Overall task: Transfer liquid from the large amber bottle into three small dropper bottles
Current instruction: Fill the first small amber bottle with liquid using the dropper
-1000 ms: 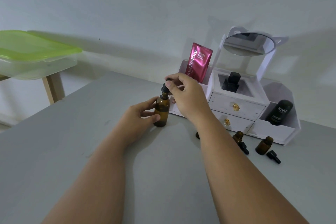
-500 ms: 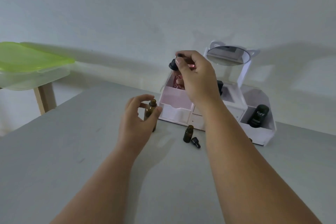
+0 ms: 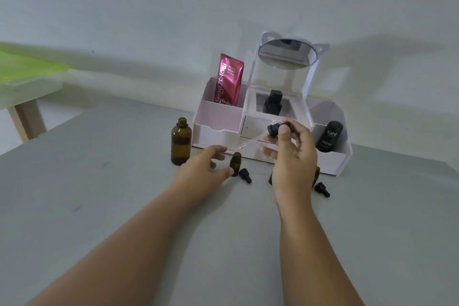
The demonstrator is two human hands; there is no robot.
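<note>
The large amber bottle (image 3: 181,143) stands uncapped on the grey table, left of my hands. My right hand (image 3: 291,156) pinches its black dropper cap (image 3: 273,129), and the glass pipette slants down-left toward a small open amber dropper bottle (image 3: 235,162). My left hand (image 3: 206,166) is spread beside that small bottle, its thumb tip touching the base. Two more small amber bottles (image 3: 317,173) are mostly hidden behind my right hand. Small black caps lie on the table, one (image 3: 245,175) by the first small bottle and another (image 3: 322,189) to the right.
A white cosmetics organiser (image 3: 218,129) with a round mirror (image 3: 285,53) stands just behind the bottles. It holds a pink sachet (image 3: 228,79), a black square bottle (image 3: 273,103) and a dark tube (image 3: 329,136). A green-lidded box (image 3: 27,69) sits far left.
My left hand let go of the large bottle and moved right to the small bottle. My right hand lifted the dropper out and carried it over toward the small bottle.
</note>
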